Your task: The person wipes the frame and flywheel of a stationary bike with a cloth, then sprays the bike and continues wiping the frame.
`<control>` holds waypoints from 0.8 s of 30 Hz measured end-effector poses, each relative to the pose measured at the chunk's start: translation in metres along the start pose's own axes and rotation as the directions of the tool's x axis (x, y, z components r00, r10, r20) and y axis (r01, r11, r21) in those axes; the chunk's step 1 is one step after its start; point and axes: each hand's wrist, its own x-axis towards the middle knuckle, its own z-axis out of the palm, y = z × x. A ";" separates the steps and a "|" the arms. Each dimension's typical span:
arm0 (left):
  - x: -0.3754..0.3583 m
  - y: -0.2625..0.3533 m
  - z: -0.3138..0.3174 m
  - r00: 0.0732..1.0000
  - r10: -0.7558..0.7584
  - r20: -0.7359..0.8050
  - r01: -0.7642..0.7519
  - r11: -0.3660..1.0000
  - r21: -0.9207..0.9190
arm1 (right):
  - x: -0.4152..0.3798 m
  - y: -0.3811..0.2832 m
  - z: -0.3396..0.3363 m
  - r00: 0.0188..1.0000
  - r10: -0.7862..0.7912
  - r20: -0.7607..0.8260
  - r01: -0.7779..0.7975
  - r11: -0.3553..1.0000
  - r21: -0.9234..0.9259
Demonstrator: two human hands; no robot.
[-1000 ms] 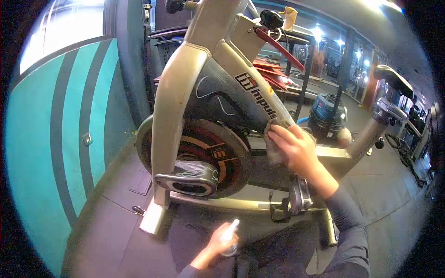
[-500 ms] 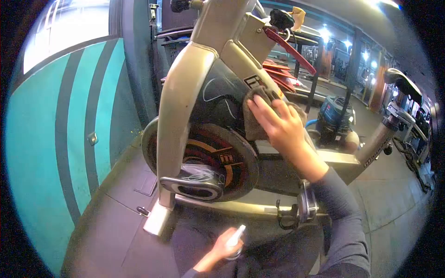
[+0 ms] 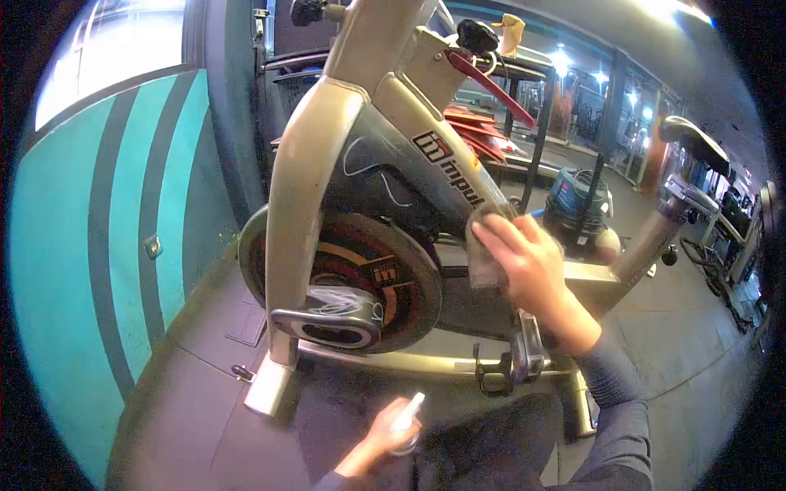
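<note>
A spin bike with a beige-grey frame [image 3: 323,123] stands close in front of me. My right hand [image 3: 528,262] presses a grey-brown cloth [image 3: 485,250] against the bike's slanting tube, just below the dark lettering [image 3: 449,169]. The fingers lie bent over the cloth. Low in the view, by my lap, my left hand [image 3: 389,430] is wrapped round a spray bottle; its white nozzle [image 3: 409,409] points up and to the right. Most of the bottle is hidden by the hand. The flywheel [image 3: 409,286] and a pedal [image 3: 526,352] are near my hands.
A teal striped wall [image 3: 74,245] runs along the left. Behind the bike are a rack with red boards [image 3: 475,131] and a blue-and-black vacuum-like machine [image 3: 573,204]. The bike's saddle [image 3: 694,141] is at the right. Dark mats [image 3: 201,393] cover the floor.
My right hand has slid the cloth down and right along the slanting tube, uncovering the lettering. My left hand still holds the spray bottle. The view has shifted slightly.
</note>
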 end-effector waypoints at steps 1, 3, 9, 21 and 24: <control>0.000 -0.003 0.001 1.000 -0.001 0.005 0.001 1.000 0.009 | 0.013 -0.003 -0.008 0.997 -0.007 -0.080 0.007 1.000 0.002; 0.001 -0.006 0.002 1.000 -0.009 0.016 0.008 1.000 0.019 | 0.038 -0.003 -0.011 0.980 -0.048 -0.191 0.040 0.998 -0.048; 0.005 -0.003 0.001 0.998 -0.051 0.032 0.050 0.998 0.039 | 0.070 -0.006 0.039 0.978 -0.127 -0.166 0.092 0.974 -0.205; 0.006 -0.009 -0.002 0.989 -0.148 -0.003 0.146 0.983 -0.115 | -0.010 0.000 0.035 0.996 -0.092 -0.014 0.084 0.951 -0.297; 0.003 -0.006 -0.004 0.997 -0.071 -0.002 0.071 0.996 -0.057 | -0.009 -0.002 0.018 1.000 -0.004 0.022 0.007 0.989 -0.150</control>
